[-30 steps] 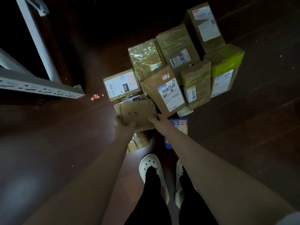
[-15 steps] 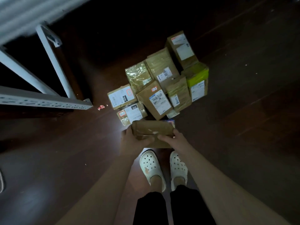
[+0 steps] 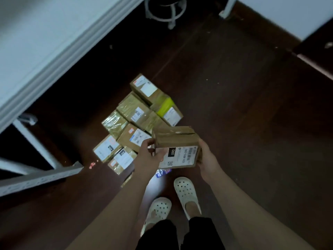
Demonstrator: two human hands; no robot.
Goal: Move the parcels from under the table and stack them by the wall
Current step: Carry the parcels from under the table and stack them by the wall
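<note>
Carrying is the step in hand: one box (image 3: 177, 147) is held up off the floor (image 3: 252, 141) between both hands, in front of the heap of parcels (image 3: 137, 112) left to be moved. The left hand (image 3: 146, 156) is curled round the box's left end, with the thumb laid on the labelled face. The right hand (image 3: 207, 159) is clasped on the right end; its fingertips are hidden behind the cardboard. The remaining parcels are packed close together on the floor, just out from the near edge of the bench (image 3: 54, 56) and beside its leg.

A turn away from the heap is judged to be called for next, then a walk to the wall, with the box kept level and set down flat so that others can be stacked on it. The wall cannot be picked out with certainty; a pale surface (image 3: 288, 13) at the far right edge of the floor may be it. A stool base (image 3: 164, 9) stands near the far edge of the floor and would have to be skirted.

The box is of plain brown cardboard, sealed along its top with wrinkled tape. A white shipping label is borne on the face turned upward, with a black block marked 060, a barcode and a small square code. It is small enough to be spanned by two hands, and is judged to be light.
</note>
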